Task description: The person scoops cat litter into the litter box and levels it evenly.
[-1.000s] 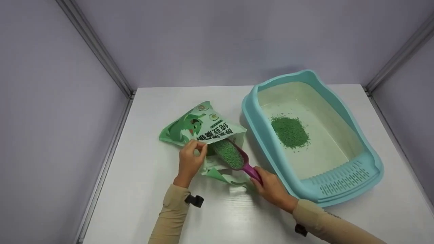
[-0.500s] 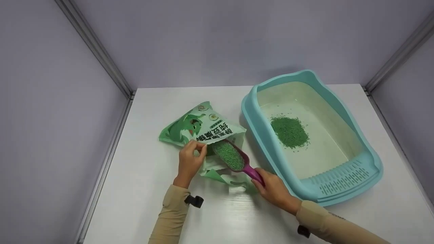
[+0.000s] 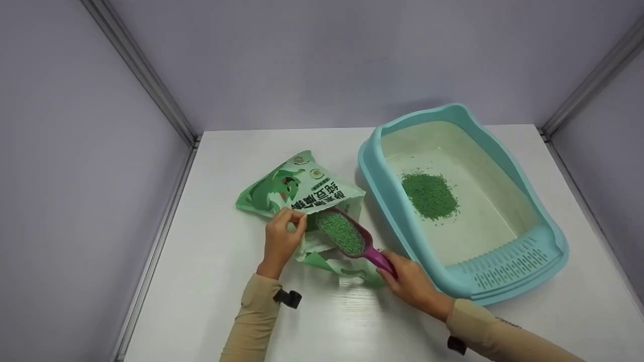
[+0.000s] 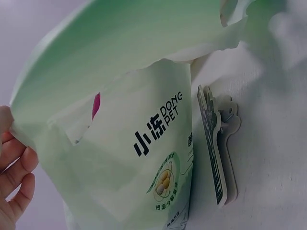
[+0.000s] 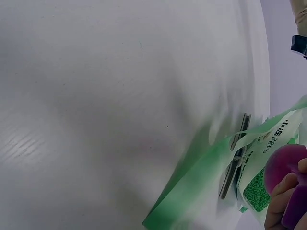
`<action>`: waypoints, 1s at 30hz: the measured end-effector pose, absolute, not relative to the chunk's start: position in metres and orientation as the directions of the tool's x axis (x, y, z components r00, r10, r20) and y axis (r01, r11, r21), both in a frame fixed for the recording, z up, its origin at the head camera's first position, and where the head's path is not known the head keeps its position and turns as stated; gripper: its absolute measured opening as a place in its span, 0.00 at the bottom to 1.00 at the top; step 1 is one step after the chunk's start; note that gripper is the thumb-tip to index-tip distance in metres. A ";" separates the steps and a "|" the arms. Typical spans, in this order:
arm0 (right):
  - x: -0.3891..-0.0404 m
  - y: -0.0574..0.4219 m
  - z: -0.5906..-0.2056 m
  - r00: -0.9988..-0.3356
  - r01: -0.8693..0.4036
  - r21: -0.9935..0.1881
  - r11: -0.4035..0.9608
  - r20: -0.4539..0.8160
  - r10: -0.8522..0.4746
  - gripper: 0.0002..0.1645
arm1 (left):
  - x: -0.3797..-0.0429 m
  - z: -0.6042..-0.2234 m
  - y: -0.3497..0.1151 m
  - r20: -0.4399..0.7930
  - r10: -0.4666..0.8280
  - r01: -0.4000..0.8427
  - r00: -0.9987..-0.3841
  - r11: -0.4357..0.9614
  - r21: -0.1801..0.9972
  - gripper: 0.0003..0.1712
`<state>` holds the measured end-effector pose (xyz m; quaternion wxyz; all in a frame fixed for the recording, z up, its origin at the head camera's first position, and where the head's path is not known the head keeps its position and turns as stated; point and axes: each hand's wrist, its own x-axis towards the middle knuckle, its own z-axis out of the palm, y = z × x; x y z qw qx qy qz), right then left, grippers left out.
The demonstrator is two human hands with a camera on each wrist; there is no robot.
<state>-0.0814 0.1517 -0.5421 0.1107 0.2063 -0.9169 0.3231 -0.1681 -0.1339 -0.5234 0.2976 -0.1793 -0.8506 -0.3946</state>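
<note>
A green-and-white bag [image 3: 282, 188] of litter lies on the table, its torn mouth toward me. My left hand [image 3: 283, 241] pinches the upper edge of that mouth between thumb and fingers, lifting it. Gripped by the handle in my right hand [image 3: 413, 282] is a purple scoop [image 3: 377, 259], heaped with green litter pellets [image 3: 342, 234]. The scoop's tip is still under the bag's raised edge; the rest of it is outside. In the right wrist view more pellets [image 5: 257, 191] show inside the bag, below the scoop.
Right of the bag stands a blue litter box [image 3: 397, 221] with a pile of green pellets [image 3: 430, 196] on its pale floor. A clip [image 4: 211, 148] lies on the table against the bag. Walls enclose the table [image 3: 201, 281] at the back and sides.
My right hand has drawn the loaded scoop slightly down and right, out of the bag's mouth. The left hand holds the bag edge in the same place.
</note>
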 end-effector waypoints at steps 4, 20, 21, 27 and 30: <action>-0.079 0.155 -0.538 -0.894 -0.445 -0.556 0.702 0.316 -0.317 0.18 | -0.167 -0.522 -0.134 0.641 0.070 0.536 -0.764 0.622 0.571 0.05; -0.078 0.173 -0.520 -0.886 -0.461 -0.555 0.693 0.334 -0.322 0.15 | -0.168 -0.527 -0.135 0.649 0.077 0.553 -0.757 0.605 0.573 0.04; -0.078 0.174 -0.517 -0.894 -0.446 -0.560 0.698 0.313 -0.319 0.14 | -0.168 -0.527 -0.135 0.652 0.078 0.555 -0.754 0.606 0.570 0.04; -0.079 0.181 -0.507 -0.908 -0.418 -0.553 0.721 0.267 -0.322 0.11 | -0.168 -0.525 -0.135 0.651 0.077 0.552 -0.755 0.611 0.568 0.05; -0.082 0.185 -0.504 -0.894 -0.448 -0.535 0.716 0.289 -0.343 0.12 | -0.168 -0.525 -0.135 0.649 0.075 0.552 -0.757 0.606 0.573 0.06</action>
